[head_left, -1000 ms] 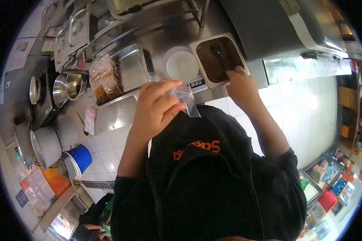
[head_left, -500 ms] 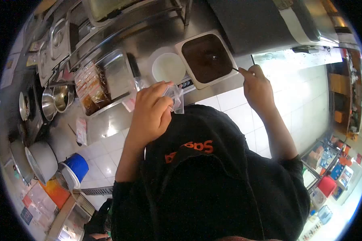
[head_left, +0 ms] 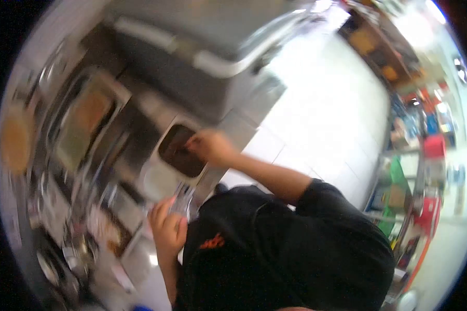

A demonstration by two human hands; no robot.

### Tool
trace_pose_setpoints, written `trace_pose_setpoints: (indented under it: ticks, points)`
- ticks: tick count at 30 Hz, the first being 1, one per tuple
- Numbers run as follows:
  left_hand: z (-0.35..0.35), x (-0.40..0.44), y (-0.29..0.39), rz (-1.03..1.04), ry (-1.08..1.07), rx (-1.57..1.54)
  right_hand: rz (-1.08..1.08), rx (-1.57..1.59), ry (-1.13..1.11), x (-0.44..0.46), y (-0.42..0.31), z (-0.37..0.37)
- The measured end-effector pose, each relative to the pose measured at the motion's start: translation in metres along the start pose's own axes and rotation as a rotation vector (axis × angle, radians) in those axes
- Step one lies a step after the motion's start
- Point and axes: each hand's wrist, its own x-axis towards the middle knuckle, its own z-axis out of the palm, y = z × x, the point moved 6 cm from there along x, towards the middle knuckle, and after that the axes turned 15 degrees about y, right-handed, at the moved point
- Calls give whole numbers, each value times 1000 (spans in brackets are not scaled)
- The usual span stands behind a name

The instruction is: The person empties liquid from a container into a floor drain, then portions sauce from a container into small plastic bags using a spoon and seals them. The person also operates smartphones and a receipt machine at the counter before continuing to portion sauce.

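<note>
The view is blurred by motion. My left hand (head_left: 167, 225) is closed on a clear plastic bag (head_left: 182, 201), which sticks out past the fingertips beside my dark top. My right hand (head_left: 211, 147) reaches over the near edge of a rectangular container (head_left: 198, 175) of dark brown contents, its fingers closed round a utensil handle that is mostly hidden. A round white bowl (head_left: 158, 181) stands beside the container, between it and my left hand.
Packed bags (head_left: 106, 230) lie on a tray at the left, near metal bowls (head_left: 80, 251). A large grey appliance (head_left: 192, 57) stands beyond the container. White floor tiles (head_left: 321, 114) and shelving (head_left: 379, 46) lie to the right.
The whole view has swung round, turning the counter and container leftward. My right hand has come from beside the container to over it. My left hand still holds the bag.
</note>
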Motion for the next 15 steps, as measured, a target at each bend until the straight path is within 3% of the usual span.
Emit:
trace_pose_setpoints:
  ticks: [1,2,4,7,11,15]
  points:
    - [3,-1,0,2,6,10,159,-48,-155,-4,-19,-4]
    - [3,-2,-3,-7,9,34,-176,9,-55,-6,-4,12]
    - [3,-8,-8,33,16,33,-228,-142,-77,-11,-23,2]
    - [-3,-2,-5,20,8,38,-241,-250,-77,-2,-16,-13]
    - [-4,-5,-6,26,6,16,-238,-69,51,5,1,-6]
    - [2,-4,-6,103,-25,47,-197,-28,23,-7,-15,1]
